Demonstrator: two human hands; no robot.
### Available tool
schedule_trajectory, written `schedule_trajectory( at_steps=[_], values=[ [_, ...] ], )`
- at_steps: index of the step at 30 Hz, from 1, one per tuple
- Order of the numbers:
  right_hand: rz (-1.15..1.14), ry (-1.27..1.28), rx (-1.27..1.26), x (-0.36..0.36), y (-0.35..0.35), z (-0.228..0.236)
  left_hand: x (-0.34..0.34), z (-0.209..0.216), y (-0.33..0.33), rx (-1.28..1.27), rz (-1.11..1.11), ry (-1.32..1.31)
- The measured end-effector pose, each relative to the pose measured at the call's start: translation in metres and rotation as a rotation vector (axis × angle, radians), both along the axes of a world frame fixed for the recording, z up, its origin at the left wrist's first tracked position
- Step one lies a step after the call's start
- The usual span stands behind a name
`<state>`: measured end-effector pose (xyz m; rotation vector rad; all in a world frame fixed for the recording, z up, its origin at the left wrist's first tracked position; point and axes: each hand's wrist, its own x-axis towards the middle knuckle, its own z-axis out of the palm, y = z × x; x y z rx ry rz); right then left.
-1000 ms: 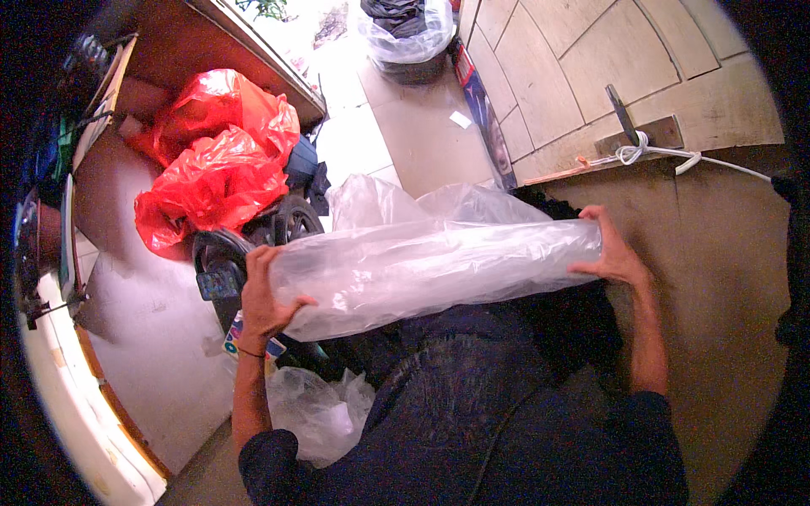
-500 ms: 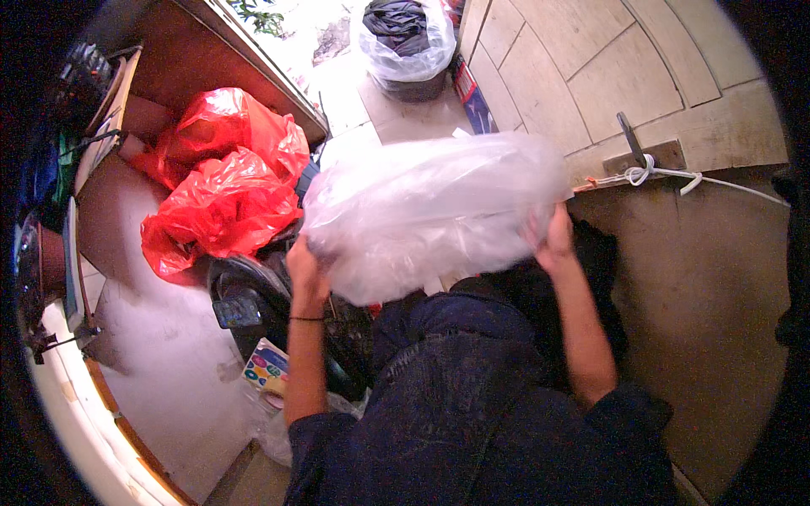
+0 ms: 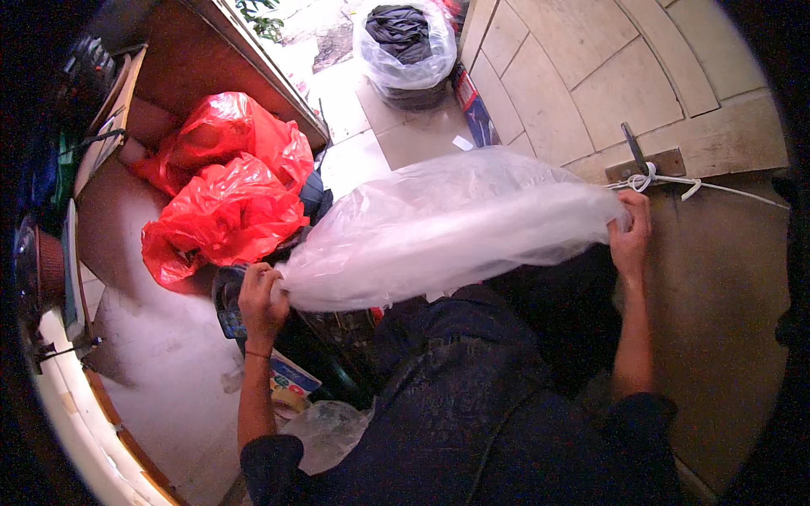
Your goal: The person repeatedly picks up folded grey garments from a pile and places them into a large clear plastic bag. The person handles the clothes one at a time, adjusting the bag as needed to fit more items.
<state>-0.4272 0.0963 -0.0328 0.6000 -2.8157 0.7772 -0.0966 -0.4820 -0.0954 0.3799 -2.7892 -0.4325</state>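
A large clear plastic bag (image 3: 447, 232) is stretched sideways in the air above my lap. My left hand (image 3: 263, 297) is closed round its left end, beside the red plastic bags. At the other end my right hand (image 3: 629, 236) grips the bag near the door latch, fingers curled over the edge. Between the hands the plastic hangs in a whitish, slightly blurred fold, its far side puffed up. I cannot make out anything inside it.
Shiny red plastic bags (image 3: 232, 198) lie to the left. Ahead, a clear-lined container (image 3: 409, 51) holds dark cloth. A door (image 3: 607, 76) with a latch (image 3: 637, 152) and tied white cord (image 3: 696, 185) stands at right. Beside my left forearm are a tape roll (image 3: 291, 401) and crumpled plastic (image 3: 329, 434).
My hands have moved apart, the left outward and the right outward and up. The clear bag between them is now pulled wider and longer, with its right end raised.
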Motion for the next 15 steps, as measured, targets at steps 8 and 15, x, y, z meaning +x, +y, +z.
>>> schedule_trajectory(
  at_steps=[8, 15],
  values=[
    [-0.309, -0.676, -1.136, -0.002, -0.062, -0.071, -0.075, -0.080, 0.027, 1.424, 0.664, 0.392],
    [0.045, -1.208, -0.390, 0.001, 0.052, 0.001, 0.010, -0.023, -0.058, 1.157, 0.269, -0.491]
  ],
)
